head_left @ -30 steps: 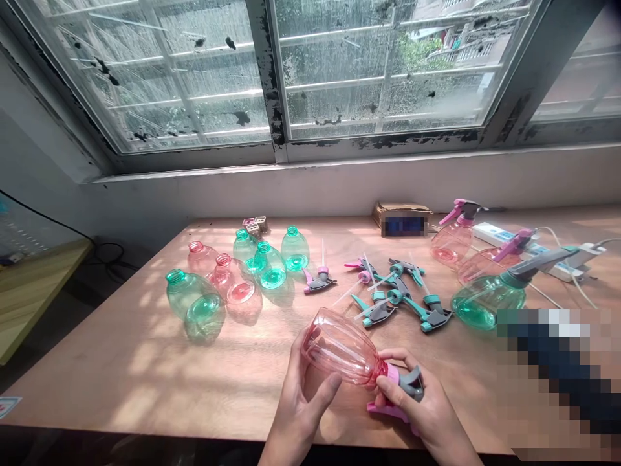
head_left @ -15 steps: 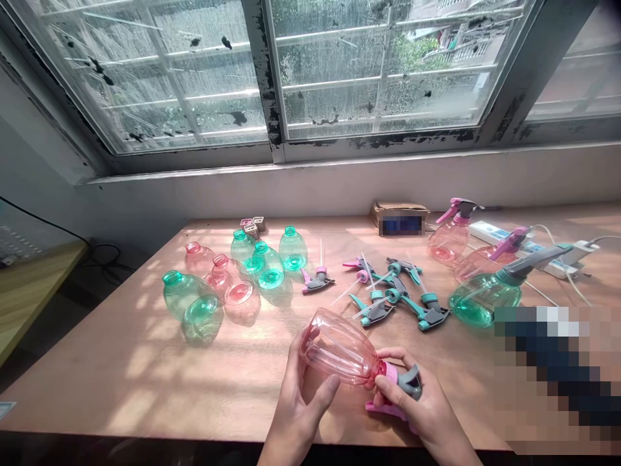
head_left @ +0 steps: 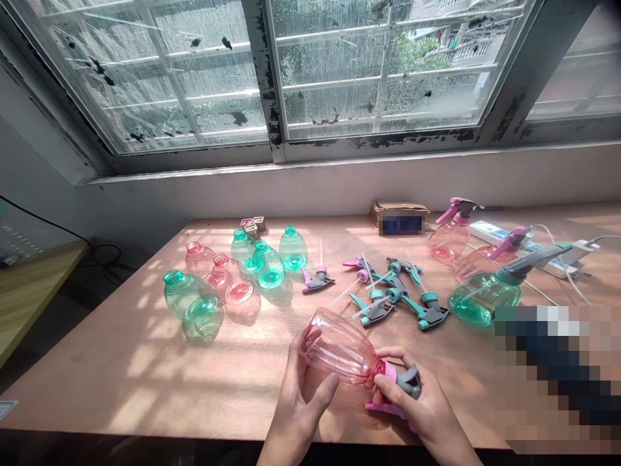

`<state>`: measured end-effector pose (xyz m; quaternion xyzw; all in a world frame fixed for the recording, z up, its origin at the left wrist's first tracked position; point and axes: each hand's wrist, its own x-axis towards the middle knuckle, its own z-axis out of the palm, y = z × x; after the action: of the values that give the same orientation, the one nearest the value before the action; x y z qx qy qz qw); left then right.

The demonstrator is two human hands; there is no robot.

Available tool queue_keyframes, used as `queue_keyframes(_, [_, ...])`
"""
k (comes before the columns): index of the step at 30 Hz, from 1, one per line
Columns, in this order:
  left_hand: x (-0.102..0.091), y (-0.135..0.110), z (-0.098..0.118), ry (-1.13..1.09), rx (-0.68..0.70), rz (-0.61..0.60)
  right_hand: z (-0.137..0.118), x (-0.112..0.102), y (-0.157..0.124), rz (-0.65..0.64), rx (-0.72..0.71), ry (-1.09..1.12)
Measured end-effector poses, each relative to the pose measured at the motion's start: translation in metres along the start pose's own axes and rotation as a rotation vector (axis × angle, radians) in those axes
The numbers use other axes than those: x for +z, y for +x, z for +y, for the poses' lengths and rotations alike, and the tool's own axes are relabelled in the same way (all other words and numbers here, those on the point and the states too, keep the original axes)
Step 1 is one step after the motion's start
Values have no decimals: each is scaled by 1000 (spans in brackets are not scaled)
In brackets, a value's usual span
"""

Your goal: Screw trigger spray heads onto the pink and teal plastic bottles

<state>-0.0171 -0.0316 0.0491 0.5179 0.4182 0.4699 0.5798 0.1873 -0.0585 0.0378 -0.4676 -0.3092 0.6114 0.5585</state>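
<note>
A clear pink spray bottle lies on its side between my hands, its neck pointing right. My left hand cups the bottle's base, thumb along the near side. At the neck, the fingers of my right hand grip the pink collar of a pink and grey spray head. The trigger part of that head sticks out past my fingers, and some of it is hidden by the hand. Beyond the bottle lies a pile of loose teal and pink spray heads with thin tubes.
Several open green bottles and pink bottles stand at the left. Fitted spray bottles, one green, are at the right beside a white power strip with cables. A cardboard box sits near the wall.
</note>
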Motion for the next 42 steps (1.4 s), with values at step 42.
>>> queue_keyframes(42, [0,0,-3,8,29,-1,2,-3,0,-4,37,-39])
